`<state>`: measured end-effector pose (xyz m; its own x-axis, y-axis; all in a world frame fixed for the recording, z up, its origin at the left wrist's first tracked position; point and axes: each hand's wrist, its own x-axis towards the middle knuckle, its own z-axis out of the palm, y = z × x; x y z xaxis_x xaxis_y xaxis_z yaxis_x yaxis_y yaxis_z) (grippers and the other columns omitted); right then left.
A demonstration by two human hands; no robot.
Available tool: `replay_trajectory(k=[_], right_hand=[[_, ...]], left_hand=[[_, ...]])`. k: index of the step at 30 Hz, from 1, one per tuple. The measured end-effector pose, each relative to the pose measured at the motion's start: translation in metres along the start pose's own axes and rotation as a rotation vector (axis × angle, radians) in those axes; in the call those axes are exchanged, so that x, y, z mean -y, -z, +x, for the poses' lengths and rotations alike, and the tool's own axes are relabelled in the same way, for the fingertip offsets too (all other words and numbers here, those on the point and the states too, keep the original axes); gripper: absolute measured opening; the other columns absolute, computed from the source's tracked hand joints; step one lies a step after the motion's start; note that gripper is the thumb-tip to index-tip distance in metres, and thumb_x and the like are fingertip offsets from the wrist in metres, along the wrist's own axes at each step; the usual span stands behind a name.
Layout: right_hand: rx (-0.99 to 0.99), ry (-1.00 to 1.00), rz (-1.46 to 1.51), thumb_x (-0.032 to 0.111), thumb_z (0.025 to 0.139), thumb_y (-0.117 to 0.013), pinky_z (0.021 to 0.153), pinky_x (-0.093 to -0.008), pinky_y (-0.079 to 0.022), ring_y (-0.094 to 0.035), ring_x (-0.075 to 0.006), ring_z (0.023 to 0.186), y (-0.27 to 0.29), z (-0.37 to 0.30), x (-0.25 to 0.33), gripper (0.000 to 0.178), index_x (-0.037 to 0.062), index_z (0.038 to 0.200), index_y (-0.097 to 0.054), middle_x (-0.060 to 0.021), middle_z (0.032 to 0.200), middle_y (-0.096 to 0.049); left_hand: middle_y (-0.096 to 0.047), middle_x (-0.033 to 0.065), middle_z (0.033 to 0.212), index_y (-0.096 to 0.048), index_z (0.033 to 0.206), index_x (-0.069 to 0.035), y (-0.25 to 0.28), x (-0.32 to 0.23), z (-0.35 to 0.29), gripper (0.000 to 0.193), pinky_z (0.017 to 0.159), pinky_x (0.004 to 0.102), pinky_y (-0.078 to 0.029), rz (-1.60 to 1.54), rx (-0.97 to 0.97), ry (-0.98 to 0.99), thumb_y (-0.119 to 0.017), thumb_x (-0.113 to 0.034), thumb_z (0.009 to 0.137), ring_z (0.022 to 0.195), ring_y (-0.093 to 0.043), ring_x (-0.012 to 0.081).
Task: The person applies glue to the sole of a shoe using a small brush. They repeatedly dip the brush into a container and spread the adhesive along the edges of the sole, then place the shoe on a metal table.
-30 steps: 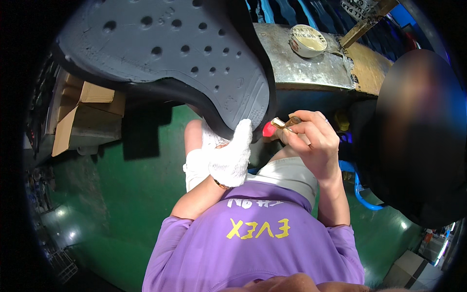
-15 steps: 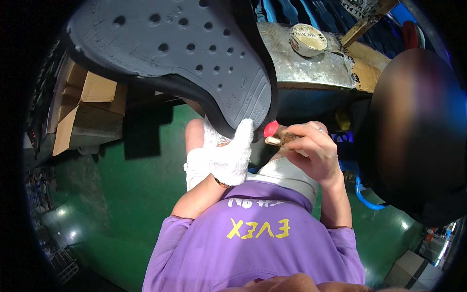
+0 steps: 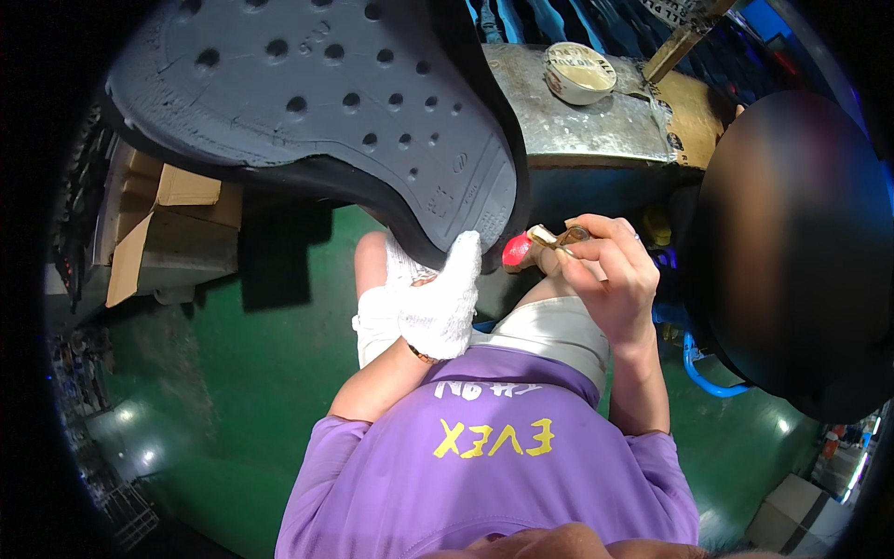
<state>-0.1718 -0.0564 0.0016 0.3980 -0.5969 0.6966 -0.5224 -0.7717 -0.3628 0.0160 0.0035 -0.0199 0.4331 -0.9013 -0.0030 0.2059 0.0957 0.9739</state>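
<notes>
My left hand [image 3: 440, 303], in a white knitted glove, grips the lower narrow end of a large grey moulded panel [image 3: 363, 70]. Its thumb lies on the panel's face. The panel has a black rim and several round holes, and its upper part runs out of view. My bare right hand [image 3: 616, 275] pinches a small brush-like tool [image 3: 543, 235] with a pale tip, just right of the panel's narrow end. The tip is apart from the panel. A glossy red oval [image 3: 515, 250] shows beside the tip; I cannot tell what it is.
A metal-topped bench [image 3: 596, 130] ahead carries a round pale tub [image 3: 579, 74]. An open cardboard box [image 3: 191, 219] stands at the left. A large dark blurred shape [image 3: 792, 261] fills the right side, with a blue tube [image 3: 712, 382] below it. Green floor [image 3: 223, 391] shows below.
My right hand has risen slightly and moved right, and the tool's pale tip has swung upward. The panel has shifted slightly left and up, with my left hand still gripping it.
</notes>
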Motion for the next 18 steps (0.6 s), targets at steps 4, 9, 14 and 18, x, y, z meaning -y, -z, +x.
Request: replay_trajectory(k=[4, 9, 14, 18], right_hand=[[0.038, 0.005, 0.063, -0.001, 0.066, -0.079, 0.059, -0.0312, -0.05, -0.065, -0.023, 0.075, -0.002, -0.003, 0.003, 0.018, 0.0035, 0.076, -0.064, -0.011, 0.095, -0.068], [0.157, 0.032, 0.297, -0.002, 0.068, -0.081, 0.065, -0.0335, -0.051, -0.064, -0.0263, 0.076, 0.003, -0.01, 0.006, 0.022, 0.0026, 0.079, -0.063, -0.0128, 0.099, -0.068], [0.059, -0.076, 0.368, 0.0, 0.07, -0.082, 0.066, -0.0337, -0.052, -0.066, -0.0263, 0.078, 0.002, -0.037, -0.006, 0.021, 0.0023, 0.079, -0.063, -0.0149, 0.098, -0.069], [-0.032, -0.134, 0.24, -0.001, 0.071, -0.081, 0.066, -0.0342, -0.053, -0.066, -0.0252, 0.079, 0.008, -0.029, -0.004, 0.019, 0.0024, 0.078, -0.063, -0.0138, 0.095, -0.07]], left_hand=[[-0.069, 0.0083, 0.112, -0.06, 0.121, 0.0, -0.006, -0.004, -0.003, 0.03, 0.083, 0.0285, -0.053, -0.069, -0.03, 0.108, -0.068, -0.001, 0.092, 0.095, -0.066, 0.0156], [-0.071, 0.0056, 0.112, -0.066, 0.119, 0.001, -0.003, 0.005, 0.0, 0.029, 0.083, 0.024, -0.053, -0.077, 0.039, -0.06, -0.07, -0.012, 0.094, 0.099, -0.066, 0.0092], [-0.068, 0.0084, 0.115, -0.059, 0.127, 0.002, -0.013, -0.002, 0.007, 0.038, 0.084, 0.0266, -0.054, -0.033, -0.038, -0.057, -0.07, -0.005, 0.091, 0.1, -0.065, 0.0126], [-0.066, 0.0101, 0.116, -0.051, 0.132, 0.002, -0.019, 0.016, 0.008, 0.048, 0.084, 0.0289, -0.055, -0.05, -0.037, -0.027, -0.069, 0.002, 0.088, 0.101, -0.065, 0.0159]])
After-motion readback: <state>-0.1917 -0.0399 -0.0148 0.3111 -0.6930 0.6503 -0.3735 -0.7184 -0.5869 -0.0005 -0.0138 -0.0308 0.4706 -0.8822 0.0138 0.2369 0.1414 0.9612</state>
